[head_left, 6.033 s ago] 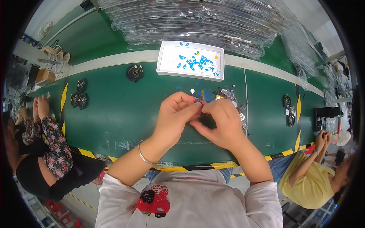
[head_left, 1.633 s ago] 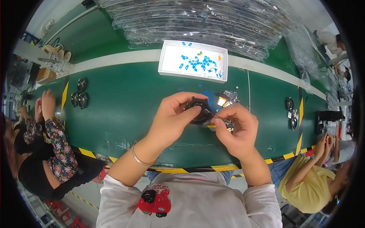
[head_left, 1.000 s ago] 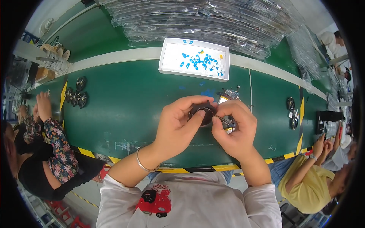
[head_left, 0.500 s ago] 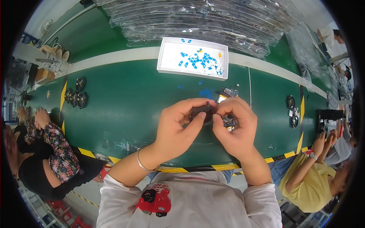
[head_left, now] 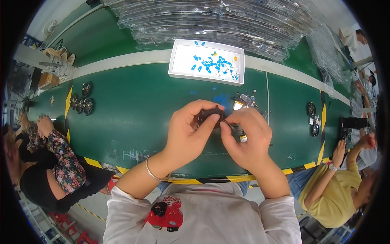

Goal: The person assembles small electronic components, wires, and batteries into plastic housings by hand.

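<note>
My left hand (head_left: 187, 134) and my right hand (head_left: 245, 138) meet over the green table (head_left: 134, 118), both closed on a small round black part (head_left: 208, 114). The left fingers wrap its near and left side, with the thumb on top. My right thumb and forefinger pinch at its right edge, where thin wires show. Most of the part is hidden by my fingers. Just behind my right hand lies a small pile of parts with wires (head_left: 245, 99).
A white tray (head_left: 176, 61) with several small blue pieces sits at the back centre, in front of stacked clear plastic trays (head_left: 211, 20). Black round parts lie at the left (head_left: 81, 103) and right (head_left: 313, 118). Other people sit at both ends of the table.
Six seconds ago my hands worked low on the table near the parts pile; since then they have lifted the black part and keep turning it between the fingers.
</note>
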A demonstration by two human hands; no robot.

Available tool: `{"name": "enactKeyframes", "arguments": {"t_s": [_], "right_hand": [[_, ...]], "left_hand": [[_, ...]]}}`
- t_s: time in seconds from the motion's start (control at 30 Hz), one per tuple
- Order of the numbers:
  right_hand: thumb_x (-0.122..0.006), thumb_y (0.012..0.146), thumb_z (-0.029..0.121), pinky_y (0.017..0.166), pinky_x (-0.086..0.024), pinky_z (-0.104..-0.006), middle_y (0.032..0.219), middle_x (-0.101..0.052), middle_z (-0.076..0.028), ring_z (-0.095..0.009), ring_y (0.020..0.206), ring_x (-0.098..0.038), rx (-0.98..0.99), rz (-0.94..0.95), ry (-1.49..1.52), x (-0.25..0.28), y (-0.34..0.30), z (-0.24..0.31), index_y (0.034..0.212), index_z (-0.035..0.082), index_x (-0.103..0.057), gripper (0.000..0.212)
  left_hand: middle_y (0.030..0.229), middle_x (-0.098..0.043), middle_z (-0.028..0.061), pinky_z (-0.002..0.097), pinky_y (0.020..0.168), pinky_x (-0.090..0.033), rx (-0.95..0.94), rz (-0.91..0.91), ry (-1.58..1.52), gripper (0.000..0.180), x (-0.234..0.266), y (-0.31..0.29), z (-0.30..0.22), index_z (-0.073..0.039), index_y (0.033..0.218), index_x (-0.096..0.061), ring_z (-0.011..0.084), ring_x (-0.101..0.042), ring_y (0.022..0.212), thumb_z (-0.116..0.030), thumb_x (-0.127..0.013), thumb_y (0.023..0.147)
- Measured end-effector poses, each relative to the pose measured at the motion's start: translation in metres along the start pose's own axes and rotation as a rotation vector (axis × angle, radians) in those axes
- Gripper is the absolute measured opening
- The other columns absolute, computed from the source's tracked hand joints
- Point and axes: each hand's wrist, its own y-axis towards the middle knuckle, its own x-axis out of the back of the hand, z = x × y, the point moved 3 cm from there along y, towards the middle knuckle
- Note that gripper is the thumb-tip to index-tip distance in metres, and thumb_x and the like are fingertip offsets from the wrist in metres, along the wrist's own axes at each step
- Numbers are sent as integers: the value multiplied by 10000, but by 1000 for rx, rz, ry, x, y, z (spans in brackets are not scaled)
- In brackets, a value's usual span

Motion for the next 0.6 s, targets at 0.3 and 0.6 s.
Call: {"name": "enactKeyframes", "arguments": {"t_s": [0.3,0.6], "right_hand": [[-701,717,11,608,-498,-275,782,-614,-101,-190,657,-602,-201,144,82,-3,0,-5,894,0,-590,210],[-699,751,-8,576,-449,-207,772,-590,-21,-67,671,-549,-472,310,350,1,-8,-29,882,-3,-580,177]], "left_hand": [[931,-635,60,243,766,-527,177,4,-156,122,10,11,7,23,1005,-577,107,-609,859,28,-538,889],[995,-661,110,282,734,-548,274,-44,-249,175,16,12,14,19,994,-626,159,-652,845,48,-534,848]]}}
